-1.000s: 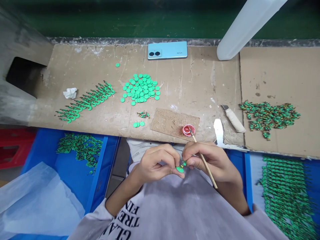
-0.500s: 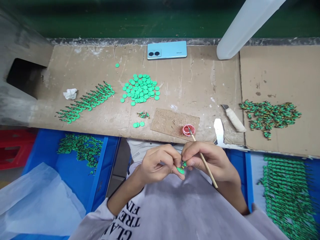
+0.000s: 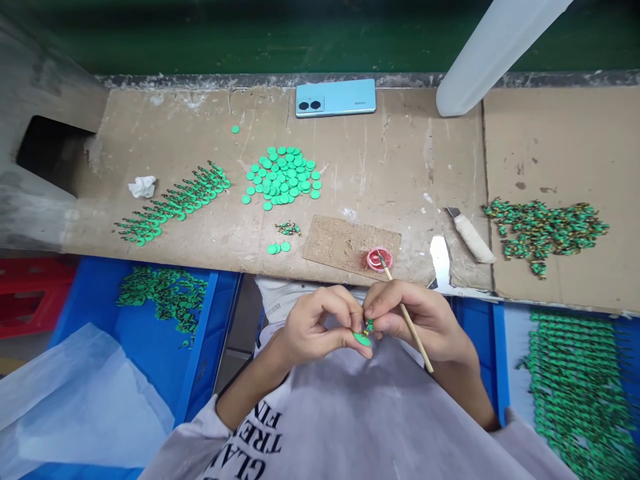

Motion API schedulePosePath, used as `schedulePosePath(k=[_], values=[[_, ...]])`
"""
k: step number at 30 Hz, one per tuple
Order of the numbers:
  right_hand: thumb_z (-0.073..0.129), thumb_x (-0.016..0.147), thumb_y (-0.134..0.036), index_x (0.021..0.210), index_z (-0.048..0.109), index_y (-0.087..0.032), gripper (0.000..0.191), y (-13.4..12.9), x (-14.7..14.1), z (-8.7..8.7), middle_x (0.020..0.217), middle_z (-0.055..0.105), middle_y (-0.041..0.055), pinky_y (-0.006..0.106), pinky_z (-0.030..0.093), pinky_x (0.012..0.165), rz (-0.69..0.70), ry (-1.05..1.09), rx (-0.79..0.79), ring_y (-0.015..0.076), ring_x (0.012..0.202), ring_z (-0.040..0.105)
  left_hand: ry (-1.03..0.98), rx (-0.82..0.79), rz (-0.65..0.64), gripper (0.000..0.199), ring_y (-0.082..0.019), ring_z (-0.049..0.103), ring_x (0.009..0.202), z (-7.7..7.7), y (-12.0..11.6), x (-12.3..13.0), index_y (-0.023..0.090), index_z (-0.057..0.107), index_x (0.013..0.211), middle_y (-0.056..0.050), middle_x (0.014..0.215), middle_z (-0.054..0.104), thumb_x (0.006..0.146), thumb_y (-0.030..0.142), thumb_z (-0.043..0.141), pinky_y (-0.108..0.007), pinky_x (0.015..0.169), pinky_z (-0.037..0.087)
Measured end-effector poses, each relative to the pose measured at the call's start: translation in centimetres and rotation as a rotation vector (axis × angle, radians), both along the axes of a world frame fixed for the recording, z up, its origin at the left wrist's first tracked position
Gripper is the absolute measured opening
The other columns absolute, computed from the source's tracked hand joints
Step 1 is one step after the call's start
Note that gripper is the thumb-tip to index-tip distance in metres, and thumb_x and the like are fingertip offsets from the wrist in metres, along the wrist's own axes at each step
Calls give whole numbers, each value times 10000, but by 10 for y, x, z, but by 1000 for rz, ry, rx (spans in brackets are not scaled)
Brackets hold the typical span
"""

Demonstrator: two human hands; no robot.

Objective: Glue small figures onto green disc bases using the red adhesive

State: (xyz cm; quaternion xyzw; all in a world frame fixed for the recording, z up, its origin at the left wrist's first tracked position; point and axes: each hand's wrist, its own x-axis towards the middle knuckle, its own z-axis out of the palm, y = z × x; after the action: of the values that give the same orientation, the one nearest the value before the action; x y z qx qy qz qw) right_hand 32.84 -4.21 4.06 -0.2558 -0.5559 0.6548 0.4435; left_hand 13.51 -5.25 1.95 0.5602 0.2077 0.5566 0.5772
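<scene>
Pinched between the thumb and finger of my left hand [image 3: 320, 323] is a flat green disc [image 3: 362, 339]. My right hand [image 3: 425, 323] grips a tiny green figure with gold parts [image 3: 369, 326] at its fingertips, standing on or against the disc. A thin wooden-handled brush [image 3: 418, 341] also rests in the right hand, between the fingers, its tip reaching over a small dish of red paste [image 3: 371, 263]. That dish sits on a cardboard scrap [image 3: 340, 241]. Left of the scrap lie a few small green figures [image 3: 289, 229] and several green discs [image 3: 279, 248].
A pile of green discs [image 3: 285, 177] and rows of assembled pieces [image 3: 175, 202] lie left. Right are a wrapped-handle knife [image 3: 473, 239] and heaped figures [image 3: 547, 230]. A phone [image 3: 345, 98] is at the back. Blue bins [image 3: 197, 360] flank my lap.
Both hands stay almost in place, still holding the disc and figure together. The left fingers have shifted slightly. The whole view has moved a little.
</scene>
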Motion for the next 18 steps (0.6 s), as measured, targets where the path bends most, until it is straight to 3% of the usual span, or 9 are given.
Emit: schedulePosePath(k=[3, 11, 18], values=[[717, 1027, -265, 1045, 735, -213, 57, 0, 1, 1, 884, 740, 33, 228, 550, 627, 5, 7, -7, 134, 726, 689, 12, 5, 2, 316, -93, 690, 693, 0, 1, -1, 197, 578, 891, 26, 830, 682, 824, 180, 886, -195, 674, 597], [730, 1019, -290, 1026, 735, -205, 86, -2, 0, 1, 874, 752, 36, 229, 551, 583, 3, 4, -36, 128, 663, 679, 123, 140, 71, 241, -117, 688, 728, 1, 0, -3, 201, 562, 829, 2, 820, 705, 921, 153, 779, -219, 676, 564], [788, 977, -324, 1054, 722, -237, 133, -3, -3, 1, 896, 745, 17, 229, 581, 651, -99, -58, -55, 141, 749, 710, 139, 204, 104, 238, -106, 671, 704, 6, 2, -2, 186, 574, 811, 0, 820, 678, 916, 113, 774, -223, 669, 561]])
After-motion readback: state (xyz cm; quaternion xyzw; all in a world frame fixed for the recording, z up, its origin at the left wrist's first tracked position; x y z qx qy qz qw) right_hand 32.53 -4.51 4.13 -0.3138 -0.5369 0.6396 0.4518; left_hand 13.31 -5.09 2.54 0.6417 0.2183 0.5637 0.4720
